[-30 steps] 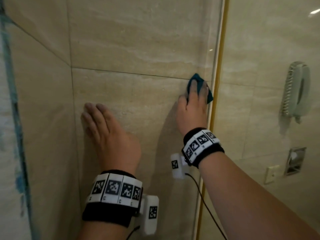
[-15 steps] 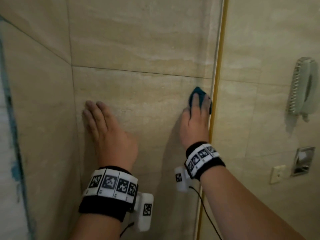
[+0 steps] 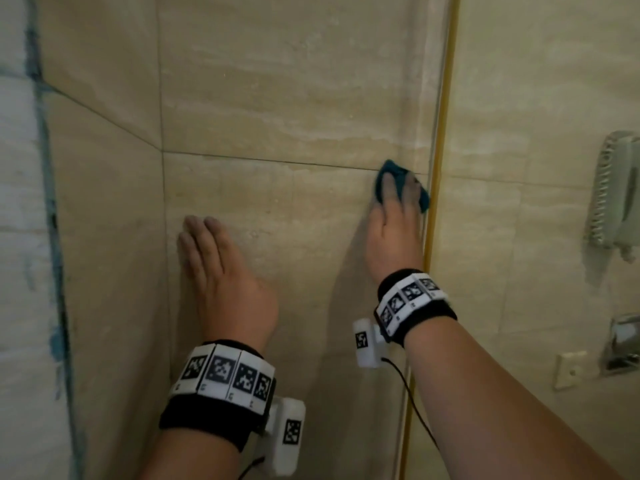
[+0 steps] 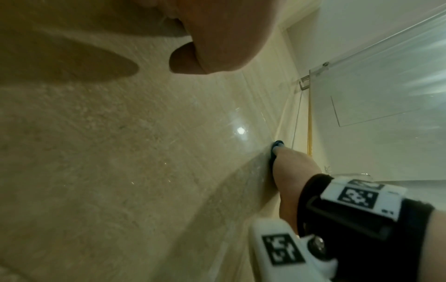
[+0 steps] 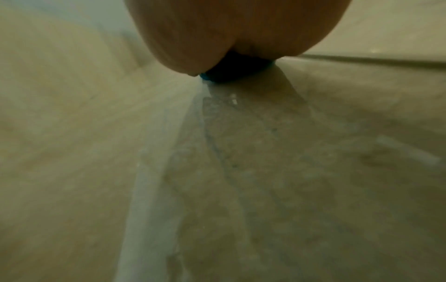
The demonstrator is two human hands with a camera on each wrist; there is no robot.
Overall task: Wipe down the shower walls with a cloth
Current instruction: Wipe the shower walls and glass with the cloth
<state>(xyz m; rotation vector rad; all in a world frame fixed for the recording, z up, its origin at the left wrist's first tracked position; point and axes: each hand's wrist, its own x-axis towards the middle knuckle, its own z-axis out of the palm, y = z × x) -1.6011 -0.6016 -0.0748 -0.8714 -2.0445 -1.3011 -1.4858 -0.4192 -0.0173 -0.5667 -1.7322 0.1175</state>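
A teal cloth [image 3: 390,169] lies against the beige tiled shower wall [image 3: 294,98], just under a horizontal grout line. My right hand [image 3: 393,220] presses it flat with straight fingers, close to the gold-edged glass panel. In the left wrist view the cloth [image 4: 277,145] peeks out past the right hand [image 4: 294,171]. The right wrist view shows the palm [image 5: 241,28] over the dark cloth [image 5: 231,72], with a wet streak below it. My left hand [image 3: 214,268] rests flat and open on the wall near the corner, holding nothing.
A glass panel with gold trim [image 3: 438,237] stands right beside the cloth. Behind the glass are a wall phone [image 3: 616,192], a switch plate [image 3: 569,370] and a metal fixture [image 3: 623,341]. The side wall meets the back wall at a corner [image 3: 162,237].
My right hand slid the cloth down below the grout line, then back up to it. My left hand stayed pressed in the same spot on the wall.
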